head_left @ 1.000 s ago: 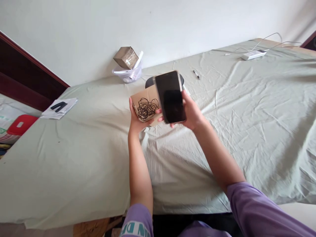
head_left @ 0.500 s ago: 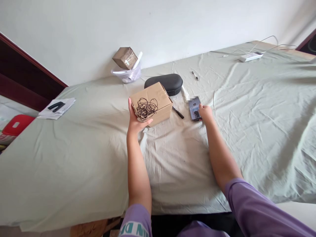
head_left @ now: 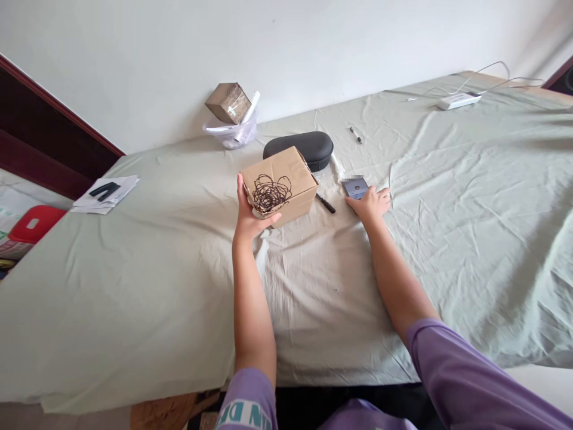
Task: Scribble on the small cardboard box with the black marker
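Note:
My left hand [head_left: 250,222] grips the near left end of a cardboard box [head_left: 293,167], its thumb in front and its fingers round the far side. Dark tangled loops [head_left: 271,194] show on the top of the box; whether they are drawn lines or a thin cord I cannot tell. My right hand [head_left: 372,203] lies over the lower part of a phone [head_left: 356,187] with its fingers spread. The phone's screen is lit and rests face up on the cloth. A black marker [head_left: 325,203] lies between box and phone. Behind the box sits a black hard case [head_left: 313,146].
A pale green cloth [head_left: 156,286] covers the table. At the back, a clear plastic bowl [head_left: 235,138] holds a smaller taped box [head_left: 227,103]. A pen [head_left: 356,135], a power strip [head_left: 459,101] with cables, and papers [head_left: 96,206] under a black stapler-like object [head_left: 105,191] lie around.
My right hand has gone from pinching the phone's right edge to lying spread across its lower part. My left hand keeps its hold on the box. The view has shifted slightly.

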`<move>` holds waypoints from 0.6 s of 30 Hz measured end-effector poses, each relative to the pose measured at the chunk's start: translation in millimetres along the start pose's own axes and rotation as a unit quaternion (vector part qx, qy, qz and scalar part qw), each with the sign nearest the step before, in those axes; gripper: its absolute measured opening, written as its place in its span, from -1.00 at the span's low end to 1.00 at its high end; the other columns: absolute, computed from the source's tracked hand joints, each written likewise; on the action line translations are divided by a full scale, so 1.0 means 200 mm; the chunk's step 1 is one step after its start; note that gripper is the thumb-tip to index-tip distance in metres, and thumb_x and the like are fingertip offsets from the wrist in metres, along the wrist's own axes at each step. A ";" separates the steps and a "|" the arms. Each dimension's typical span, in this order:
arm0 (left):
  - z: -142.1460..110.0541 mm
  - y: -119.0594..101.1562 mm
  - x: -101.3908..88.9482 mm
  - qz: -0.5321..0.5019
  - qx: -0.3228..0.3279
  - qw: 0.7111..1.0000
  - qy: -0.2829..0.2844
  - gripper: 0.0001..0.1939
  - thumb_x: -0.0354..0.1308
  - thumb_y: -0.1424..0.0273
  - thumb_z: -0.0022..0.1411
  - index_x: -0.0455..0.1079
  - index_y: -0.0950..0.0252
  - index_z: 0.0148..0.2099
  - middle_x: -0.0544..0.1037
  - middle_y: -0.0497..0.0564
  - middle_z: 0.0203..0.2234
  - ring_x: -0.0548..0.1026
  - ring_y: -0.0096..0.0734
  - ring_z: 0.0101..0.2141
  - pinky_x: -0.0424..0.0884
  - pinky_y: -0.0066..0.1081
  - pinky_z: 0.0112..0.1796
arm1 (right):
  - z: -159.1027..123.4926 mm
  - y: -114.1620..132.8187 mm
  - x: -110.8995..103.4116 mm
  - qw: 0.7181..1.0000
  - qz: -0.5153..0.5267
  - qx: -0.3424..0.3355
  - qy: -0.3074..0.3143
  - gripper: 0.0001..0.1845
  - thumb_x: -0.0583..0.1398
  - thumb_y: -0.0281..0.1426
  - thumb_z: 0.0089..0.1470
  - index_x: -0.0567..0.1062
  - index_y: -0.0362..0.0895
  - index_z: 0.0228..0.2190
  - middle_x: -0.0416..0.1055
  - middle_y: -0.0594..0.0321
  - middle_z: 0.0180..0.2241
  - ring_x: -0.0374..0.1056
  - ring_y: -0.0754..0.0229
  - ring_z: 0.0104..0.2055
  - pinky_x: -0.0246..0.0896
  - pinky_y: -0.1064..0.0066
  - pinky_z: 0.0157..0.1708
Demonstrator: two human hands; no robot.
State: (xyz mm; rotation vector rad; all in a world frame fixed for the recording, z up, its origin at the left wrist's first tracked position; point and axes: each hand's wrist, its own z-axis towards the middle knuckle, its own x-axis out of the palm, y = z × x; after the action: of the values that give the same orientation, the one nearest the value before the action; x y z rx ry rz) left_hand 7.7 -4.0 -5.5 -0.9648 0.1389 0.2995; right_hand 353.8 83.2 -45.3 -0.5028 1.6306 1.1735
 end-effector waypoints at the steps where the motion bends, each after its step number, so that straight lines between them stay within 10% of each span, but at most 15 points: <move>1: 0.00 0.01 0.00 0.007 0.007 1.000 -0.001 0.53 0.64 0.23 -0.05 -0.41 -0.11 0.64 -0.22 0.13 0.64 -0.05 0.09 0.61 0.01 0.11 0.55 | 0.01 -0.01 0.00 1.000 0.006 0.001 -0.007 -0.15 0.45 -0.03 -0.03 0.47 -0.27 0.16 0.21 -0.33 0.31 0.31 -0.35 0.29 0.16 -0.03 0.28; 6: 0.00 0.03 0.00 0.023 0.018 1.000 -0.010 0.55 0.66 0.13 -0.09 -0.41 -0.20 0.63 -0.22 0.04 0.64 -0.07 0.07 0.61 0.01 0.07 0.55 | 0.06 -0.05 0.01 0.999 0.024 0.007 -0.024 -0.23 0.40 -0.01 -0.02 0.53 -0.27 0.09 0.21 -0.30 0.29 0.41 -0.25 0.11 0.27 0.03 0.12; 12: 0.00 0.02 0.01 0.018 0.016 1.000 0.002 0.57 0.65 0.08 -0.08 -0.44 -0.17 0.63 -0.22 0.12 0.64 -0.03 0.17 0.60 0.01 0.09 0.54 | -0.02 0.01 0.03 0.995 0.005 -0.095 -0.021 -0.16 0.28 -0.01 0.18 0.38 -0.12 0.38 0.13 -0.24 0.39 0.02 -0.45 0.39 -0.14 -0.23 0.32; 18: 0.01 0.03 0.01 0.028 0.022 0.999 0.004 0.58 0.66 0.14 -0.08 -0.45 -0.15 0.64 -0.27 0.13 0.65 -0.05 0.19 0.60 0.00 0.11 0.53 | -0.22 0.19 0.07 0.962 0.051 -0.240 0.118 -0.65 0.28 -0.27 0.15 0.64 -0.20 -0.09 0.35 -0.23 0.23 0.06 -0.39 0.34 -0.15 -0.21 0.33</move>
State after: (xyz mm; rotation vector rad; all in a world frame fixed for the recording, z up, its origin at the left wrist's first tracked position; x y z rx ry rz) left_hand 6.9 0.7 -9.7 -0.9203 0.1795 0.3425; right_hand 296.3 64.6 -41.2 -0.9050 1.5788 1.6502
